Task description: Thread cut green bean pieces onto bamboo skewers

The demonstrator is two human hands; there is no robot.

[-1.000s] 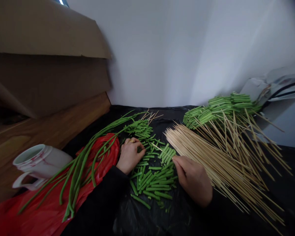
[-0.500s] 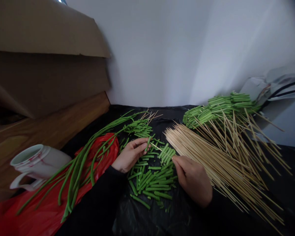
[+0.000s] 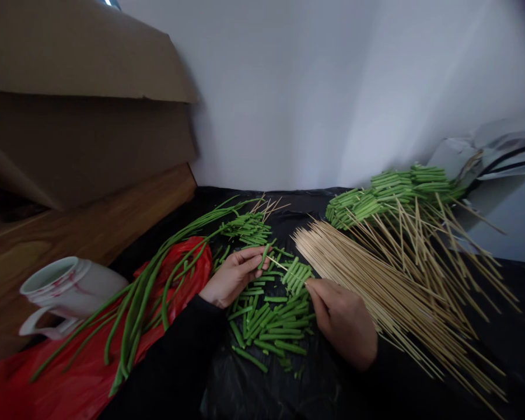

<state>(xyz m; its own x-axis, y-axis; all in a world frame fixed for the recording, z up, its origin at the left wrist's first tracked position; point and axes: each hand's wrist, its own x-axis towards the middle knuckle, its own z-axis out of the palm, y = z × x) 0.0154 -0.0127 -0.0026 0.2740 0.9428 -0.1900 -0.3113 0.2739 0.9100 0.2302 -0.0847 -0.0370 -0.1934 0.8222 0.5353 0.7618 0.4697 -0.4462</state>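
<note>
My left hand [image 3: 237, 274] pinches a short green bean piece [image 3: 265, 254] between thumb and fingertips, at the pointed end of a bamboo skewer [image 3: 277, 263]. Several cut bean pieces [image 3: 297, 276] are threaded side by side along that skewer. Its other end sits in my right hand [image 3: 345, 318], whose fingers are closed round it. Below both hands lies a heap of loose cut bean pieces [image 3: 280, 326]. Just beyond my left hand is a small pile of filled bean skewers [image 3: 247, 227].
Bare bamboo skewers [image 3: 376, 286] lie at the right, with a stack of filled skewers [image 3: 394, 192] behind. Long uncut beans [image 3: 146, 286] rest on a red plastic bag [image 3: 70, 373] beside a white pitcher [image 3: 83, 289]. A cardboard box [image 3: 83, 134] stands left; a white wall [image 3: 266, 93] is behind.
Hardly anything differs. Both hands keep the same grip, with the bean piece still at the skewer's tip; the view has shifted very slightly.
</note>
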